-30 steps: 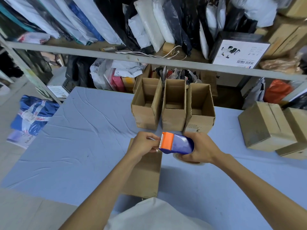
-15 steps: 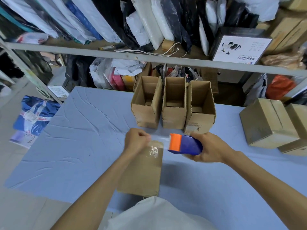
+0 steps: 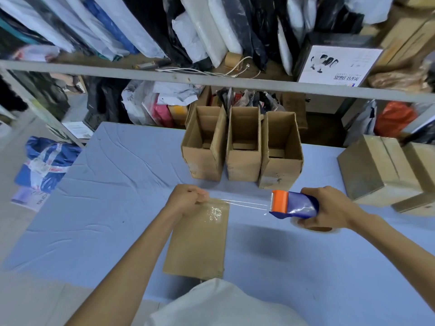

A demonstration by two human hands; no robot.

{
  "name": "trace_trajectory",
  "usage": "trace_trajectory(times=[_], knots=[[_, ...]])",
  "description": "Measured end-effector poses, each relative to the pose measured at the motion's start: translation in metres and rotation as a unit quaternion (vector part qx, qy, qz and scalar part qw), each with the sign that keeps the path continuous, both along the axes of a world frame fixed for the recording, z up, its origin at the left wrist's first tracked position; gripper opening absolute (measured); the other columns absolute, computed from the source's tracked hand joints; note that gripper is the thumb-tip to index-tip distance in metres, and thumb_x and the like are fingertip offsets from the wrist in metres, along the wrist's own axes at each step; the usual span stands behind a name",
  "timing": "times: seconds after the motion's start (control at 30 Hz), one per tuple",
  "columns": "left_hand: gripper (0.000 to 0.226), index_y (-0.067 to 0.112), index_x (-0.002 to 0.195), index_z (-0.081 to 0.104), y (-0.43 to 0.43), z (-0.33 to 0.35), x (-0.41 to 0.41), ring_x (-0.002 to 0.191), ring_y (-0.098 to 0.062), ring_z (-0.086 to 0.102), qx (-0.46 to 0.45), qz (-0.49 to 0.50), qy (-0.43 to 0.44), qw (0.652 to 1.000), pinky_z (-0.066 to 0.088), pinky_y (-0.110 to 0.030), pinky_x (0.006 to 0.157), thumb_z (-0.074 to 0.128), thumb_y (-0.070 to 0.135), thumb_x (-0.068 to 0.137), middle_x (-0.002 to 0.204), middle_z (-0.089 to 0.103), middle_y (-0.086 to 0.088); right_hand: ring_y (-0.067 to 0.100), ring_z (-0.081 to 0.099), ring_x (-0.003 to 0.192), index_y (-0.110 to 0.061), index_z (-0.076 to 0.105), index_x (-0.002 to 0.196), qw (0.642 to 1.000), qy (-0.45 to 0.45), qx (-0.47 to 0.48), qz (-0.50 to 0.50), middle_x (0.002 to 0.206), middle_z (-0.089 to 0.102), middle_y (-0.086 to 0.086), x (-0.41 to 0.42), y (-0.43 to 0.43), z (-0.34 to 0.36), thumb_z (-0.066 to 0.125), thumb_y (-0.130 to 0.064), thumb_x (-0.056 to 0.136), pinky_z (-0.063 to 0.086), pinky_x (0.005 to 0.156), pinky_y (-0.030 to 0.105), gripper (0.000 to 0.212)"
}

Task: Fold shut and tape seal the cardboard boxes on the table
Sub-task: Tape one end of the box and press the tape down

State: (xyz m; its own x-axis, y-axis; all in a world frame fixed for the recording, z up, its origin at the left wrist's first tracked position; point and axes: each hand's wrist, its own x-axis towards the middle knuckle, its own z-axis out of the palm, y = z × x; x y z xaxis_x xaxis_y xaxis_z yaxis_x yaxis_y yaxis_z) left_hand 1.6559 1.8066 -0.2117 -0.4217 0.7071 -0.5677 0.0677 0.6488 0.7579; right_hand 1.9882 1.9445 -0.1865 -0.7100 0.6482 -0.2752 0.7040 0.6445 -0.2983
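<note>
Head view: dead centre, low in the frame, a shut box (image 3: 200, 243) lies on the blue bench (image 3: 113, 198), its near end at the bench's front edge. The left hand (image 3: 188, 198) sits at the box's far left corner, fingers curled, pinching the end of a clear tape (image 3: 247, 204). The strip runs taut to the right, across the far end of the box, where a shiny patch catches the light. Right of centre, the right hand (image 3: 329, 208) is clamped around a blue and orange tape dispenser (image 3: 294, 204), held above the bench, well apart from the left. Above the hands, three open boxes (image 3: 243, 158) stand side by side, flaps up. At the right edge, closed boxes (image 3: 376, 170) sit together on the bench. A packed shelf (image 3: 211, 78) fills the top of the frame.
</note>
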Motion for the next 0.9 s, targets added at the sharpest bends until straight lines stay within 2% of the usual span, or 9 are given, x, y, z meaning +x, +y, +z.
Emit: trace_trajectory(times=[0.07,0.17,0.27,0.37,0.43,0.53,0.7,0.83,0.9], knots=[[0.01,0.008,0.096,0.073,0.005,0.001,0.002,0.08,-0.008,0.065,-0.003,0.005,-0.02,1.0,0.043,-0.007,0.058,0.069,0.008,0.087,0.092,0.072,-0.002,-0.002,0.055,0.066,-0.038,0.048,0.101,1.0,0.006,0.0,0.0,0.082,0.057,-0.024,0.003,0.002,0.001,0.081,-0.056,0.062,0.038,0.059,0.008,0.054],[0.013,0.01,0.095,0.075,0.009,-0.001,0.002,0.093,-0.014,0.067,0.007,0.003,-0.033,0.999,0.051,-0.022,0.084,0.074,0.012,0.082,0.094,0.073,-0.001,0.001,0.056,0.063,-0.037,0.051,0.094,1.0,0.021,0.009,-0.009,0.075,0.056,-0.025,0.009,0.003,0.003,0.082,-0.054,0.06,0.038,0.056,0.011,0.049],[0.012,0.016,0.091,0.077,0.009,-0.007,-0.001,0.108,-0.009,0.054,0.016,-0.027,-0.001,1.0,0.038,-0.024,0.095,0.078,0.018,0.08,0.091,0.06,0.018,-0.001,0.054,0.063,-0.037,0.049,0.097,1.0,0.008,0.009,-0.004,0.078,0.057,-0.023,0.011,0.004,0.002,0.082,-0.053,0.061,0.036,0.058,0.009,0.051],[0.01,0.024,0.083,0.079,0.008,-0.018,-0.006,0.122,-0.015,0.049,0.015,-0.042,0.005,0.999,0.037,-0.028,0.101,0.081,0.031,0.076,0.102,0.06,0.015,-0.007,0.051,0.063,-0.037,0.048,0.099,1.0,-0.007,0.006,-0.006,0.08,0.057,-0.022,0.014,0.005,-0.001,0.083,-0.052,0.062,0.032,0.058,0.007,0.053],[0.008,0.029,0.079,0.077,0.007,-0.02,-0.005,0.128,-0.019,0.042,0.017,-0.057,0.034,0.998,0.036,-0.028,0.096,0.08,0.036,0.076,0.117,0.059,0.005,-0.008,0.05,0.063,-0.035,0.048,0.101,1.0,-0.014,0.004,-0.007,0.08,0.055,-0.023,0.014,0.006,-0.002,0.083,-0.051,0.063,0.032,0.057,0.006,0.054],[0.008,0.028,0.082,0.076,0.012,-0.023,-0.002,0.13,-0.019,0.039,0.033,-0.052,0.067,0.996,0.033,-0.022,0.087,0.08,0.032,0.077,0.124,0.058,-0.003,0.002,0.055,0.07,-0.029,0.053,0.11,1.0,-0.019,-0.008,-0.01,0.088,0.057,-0.02,0.014,0.009,-0.007,0.084,-0.05,0.063,0.039,0.062,0.008,0.06],[0.011,0.023,0.086,0.076,0.017,-0.029,0.0,0.125,-0.018,0.043,0.037,-0.05,0.087,0.994,0.035,-0.02,0.085,0.08,0.029,0.077,0.122,0.06,-0.005,0.01,0.058,0.076,-0.025,0.055,0.114,1.0,-0.023,-0.012,-0.011,0.094,0.062,-0.016,0.012,0.015,-0.012,0.085,-0.048,0.064,0.042,0.064,0.011,0.063],[0.02,0.018,0.091,0.078,0.019,-0.035,0.003,0.105,-0.011,0.057,0.022,-0.041,0.078,0.996,0.039,-0.011,0.07,0.081,0.03,0.075,0.115,0.065,-0.001,0.012,0.06,0.081,-0.024,0.055,0.116,0.999,-0.039,-0.017,-0.009,0.099,0.065,-0.013,0.011,0.02,-0.015,0.084,-0.046,0.066,0.043,0.066,0.011,0.062],[0.017,0.024,0.085,0.079,0.018,-0.038,0.003,0.102,-0.011,0.06,0.011,-0.041,0.078,0.996,0.042,-0.014,0.071,0.083,0.034,0.072,0.112,0.067,0.0,0.012,0.061,0.083,-0.024,0.055,0.116,0.999,-0.045,-0.018,-0.01,0.101,0.067,-0.011,0.01,0.023,-0.015,0.084,-0.045,0.066,0.045,0.068,0.013,0.061]])
